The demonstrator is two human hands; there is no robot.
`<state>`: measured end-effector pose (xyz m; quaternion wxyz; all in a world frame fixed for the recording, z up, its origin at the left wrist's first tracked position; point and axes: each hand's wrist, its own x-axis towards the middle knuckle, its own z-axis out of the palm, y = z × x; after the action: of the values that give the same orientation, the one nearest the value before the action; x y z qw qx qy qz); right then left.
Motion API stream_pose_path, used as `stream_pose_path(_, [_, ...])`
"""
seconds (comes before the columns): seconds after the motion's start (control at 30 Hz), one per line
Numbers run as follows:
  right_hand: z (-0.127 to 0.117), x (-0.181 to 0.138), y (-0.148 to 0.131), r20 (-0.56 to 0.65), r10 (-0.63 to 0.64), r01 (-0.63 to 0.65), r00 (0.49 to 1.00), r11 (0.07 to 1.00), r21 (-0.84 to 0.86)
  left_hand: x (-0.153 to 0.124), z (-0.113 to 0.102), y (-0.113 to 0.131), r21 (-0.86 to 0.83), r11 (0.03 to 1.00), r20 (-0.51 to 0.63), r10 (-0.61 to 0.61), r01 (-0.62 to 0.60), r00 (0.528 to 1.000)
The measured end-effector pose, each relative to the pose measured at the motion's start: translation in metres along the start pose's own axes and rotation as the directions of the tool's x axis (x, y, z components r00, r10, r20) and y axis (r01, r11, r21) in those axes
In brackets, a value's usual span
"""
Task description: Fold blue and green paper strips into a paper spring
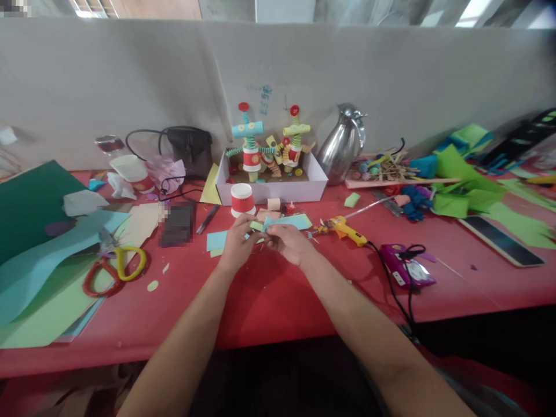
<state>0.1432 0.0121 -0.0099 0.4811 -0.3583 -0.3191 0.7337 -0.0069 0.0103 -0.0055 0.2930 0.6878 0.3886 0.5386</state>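
— Forearms stretch in from the bottom edge and meet over the red worktop (269,295). What do they hold?

— One small paper strip (259,227), green and blue. The left hand (237,243) and right hand (289,243) each pinch it, fingers narrow on it, just above the worktop. Two grips likely keep so light a piece flat.

— What's around?

— The glue gun (345,229) lies just right of the right hand, nozzle toward it, and its cord (388,272) trails to the edge. A red paper cup (242,200) and a white box (271,188) of paper figures stand behind. Scissors (117,266) lie well left.

— Anything in the way?

— Only blue scraps (216,240) beneath the hands.
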Motion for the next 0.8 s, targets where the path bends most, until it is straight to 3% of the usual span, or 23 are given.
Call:
stream_pose_path(0.13, [-0.001, 0.001, 0.000, 0.006, 0.003, -0.003, 1.000, 0.999, 0.052, 0.001, -0.002, 0.000, 0.030, 1.000, 0.040, 0.000, -0.001, 0.999])
stream_pose_path(0.47, [0.001, -0.001, 0.000, -0.008, 0.052, -0.051, 0.999, 0.997, 0.064, -0.002, 0.000, -0.011, 0.258, 0.947, 0.028, 0.189, -0.190, 0.982])
stream_pose_path(0.8, [0.001, 0.002, 0.000, 0.031, 0.081, -0.084, 0.996, 0.990, 0.116, -0.001, 0.002, -0.002, 0.210, 0.967, 0.070, 0.134, -0.146, 0.988])
